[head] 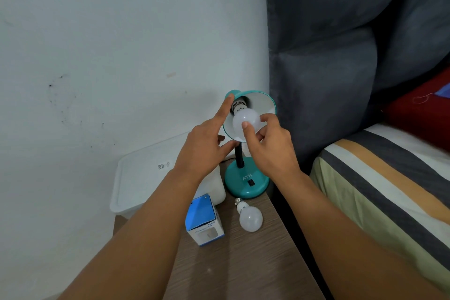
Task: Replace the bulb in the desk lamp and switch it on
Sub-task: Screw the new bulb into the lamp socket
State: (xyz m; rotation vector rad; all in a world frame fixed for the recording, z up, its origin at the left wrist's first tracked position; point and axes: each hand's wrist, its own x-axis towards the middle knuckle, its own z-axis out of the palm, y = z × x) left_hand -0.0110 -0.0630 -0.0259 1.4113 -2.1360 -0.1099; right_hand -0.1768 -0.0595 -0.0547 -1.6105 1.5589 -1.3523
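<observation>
— So where was the bulb when you looked?

— Seated in the socket of the teal desk lamp [246,178], its white globe, the bulb in the shade [243,120], sticking out of the tilted shade toward the camera. The right hand [270,146] was on it, the fingers [248,130] closed around the globe, thumb on the front and the others curled round its right side.

— And the other hand?

— The left hand [207,146] was at the left edge of the shade. Its fingers were spread, holding nothing; the index finger lay up along the shade's rim, its tip touching the teal top near the socket, and the thumb pointed toward the lamp's black neck.

— Anything else on the counter [243,263]?

— A second bulb [249,217] lay on its side just in front of the lamp's round base, screw cap pointing toward the base. Left of it stood a blue and white bulb box [203,220], close to but apart from the bulb. Behind the box was a white container, mostly hidden by the left forearm.

— Was the lamp lit?

— No glow showed in the bulb. The black switch [250,182] sat on the base below the letters ATN; I could not tell its position.

— The surroundings?

— A striped bed [389,178] on the right, a white wall behind
</observation>
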